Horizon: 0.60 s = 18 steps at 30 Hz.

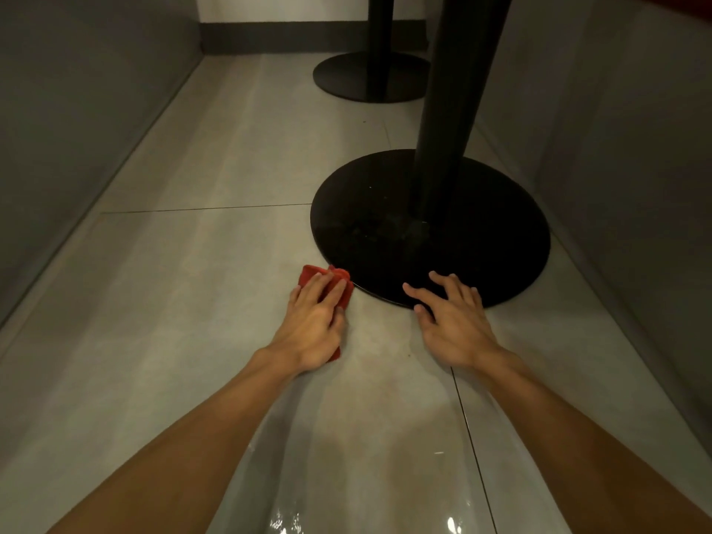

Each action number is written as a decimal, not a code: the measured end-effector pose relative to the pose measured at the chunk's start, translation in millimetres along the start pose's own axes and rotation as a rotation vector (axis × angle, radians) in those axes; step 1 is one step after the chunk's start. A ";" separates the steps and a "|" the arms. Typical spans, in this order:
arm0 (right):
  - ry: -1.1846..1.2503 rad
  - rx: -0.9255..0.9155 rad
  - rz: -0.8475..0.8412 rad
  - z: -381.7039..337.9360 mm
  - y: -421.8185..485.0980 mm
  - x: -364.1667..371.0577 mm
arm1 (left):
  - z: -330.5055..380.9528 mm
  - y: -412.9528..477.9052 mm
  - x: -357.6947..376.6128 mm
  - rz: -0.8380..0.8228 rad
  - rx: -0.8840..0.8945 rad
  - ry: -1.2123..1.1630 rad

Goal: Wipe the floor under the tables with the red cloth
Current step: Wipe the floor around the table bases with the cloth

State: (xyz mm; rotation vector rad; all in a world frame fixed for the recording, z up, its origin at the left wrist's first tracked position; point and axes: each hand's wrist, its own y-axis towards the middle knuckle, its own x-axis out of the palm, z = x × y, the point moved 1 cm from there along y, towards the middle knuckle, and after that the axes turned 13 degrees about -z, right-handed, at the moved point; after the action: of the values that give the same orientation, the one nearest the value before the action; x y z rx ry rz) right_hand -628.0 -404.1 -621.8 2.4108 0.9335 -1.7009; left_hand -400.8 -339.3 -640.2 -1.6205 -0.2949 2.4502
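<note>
Location type: restaurant or café seating area, viewed at floor level. Indicators:
- 2 black pedestal supports in 1 row, the near table column [450, 109] and the far table column [379, 32], each on a round base plate [481, 240].
- Grey side panels [77, 129] flank a narrow aisle.
- Glossy floor tiles [231, 167].
- Dark skirting [269, 38].

Left hand [315, 325] presses red cloth [308, 274] on floor [185, 287]; right hand [454, 321] on table base [481, 240].

Left grey panel [77, 109], right grey panel [616, 129], dark skirting [269, 38] at far end
</note>
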 end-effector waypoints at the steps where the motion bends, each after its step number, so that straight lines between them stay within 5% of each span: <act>1: 0.000 0.003 -0.002 -0.1 0.3 0.1 | 3.6 -2.1 2.0 0.003 0.017 -0.009; 8: 0.013 0.001 -0.018 0.2 -0.4 -1.2 | -1.3 -30.7 9.6 -0.055 0.203 0.044; 18: -0.017 0.006 -0.013 -0.7 -1.3 3.0 | 5.3 -8.1 7.8 -0.022 0.045 0.037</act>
State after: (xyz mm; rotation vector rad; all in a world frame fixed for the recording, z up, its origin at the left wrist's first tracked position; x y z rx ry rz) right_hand -627.4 -401.5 -623.7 2.3951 0.9452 -1.7288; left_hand -408.3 -329.8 -642.9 -1.6335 -0.2482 2.3902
